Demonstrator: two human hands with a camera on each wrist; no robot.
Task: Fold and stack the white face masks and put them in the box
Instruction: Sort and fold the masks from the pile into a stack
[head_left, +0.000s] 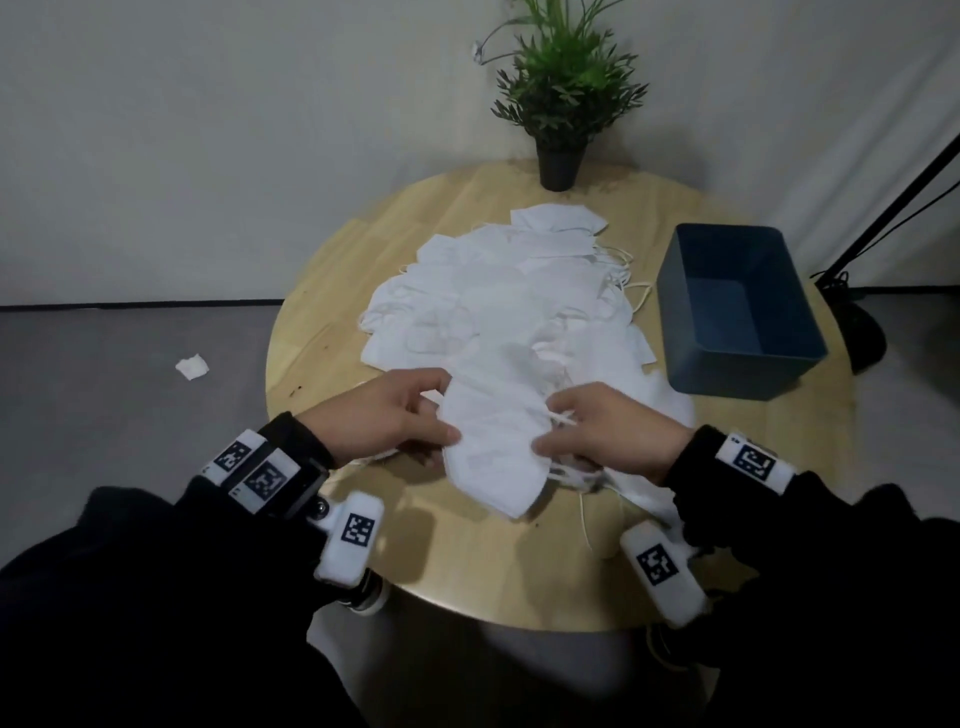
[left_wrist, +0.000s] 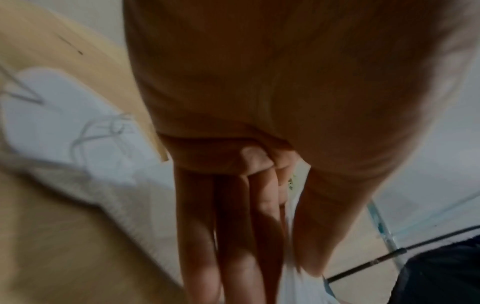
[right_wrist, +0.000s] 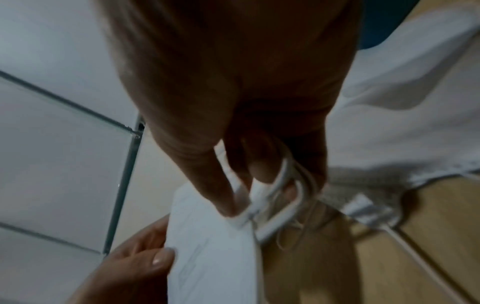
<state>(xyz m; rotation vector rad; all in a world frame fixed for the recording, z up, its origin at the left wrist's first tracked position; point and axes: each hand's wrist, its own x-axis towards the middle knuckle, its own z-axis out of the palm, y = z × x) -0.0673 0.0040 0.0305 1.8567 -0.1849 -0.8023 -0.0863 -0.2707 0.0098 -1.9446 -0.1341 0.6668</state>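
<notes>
Two hands work a folded white face mask above the near edge of a round wooden desk. The left hand pinches the mask's left edge, thumb on top & fingers underneath, lying straight & close together in the left wrist view. The right hand grips the mask's right edge w/ thumb & fingers clamped on the fabric; the ear loops bunch around those fingers in the right wrist view. The mask is held flat, tilted slightly, its pointed end toward the person.

Behind it, a loose pile of white face masks sprawls across the desk's center, straps trailing off the right side. More masks lie under & beside the right hand. A blue box sits at the desk's right, just beside the pile; nothing shows inside it.

A potted green plant stands at the desk's far edge near the wall. A scrap of white paper lies on the gray floor, left of the desk. A black stand leans at far right. Both wrists carry white trackers w/ black-&-white markers over dark sleeves.
</notes>
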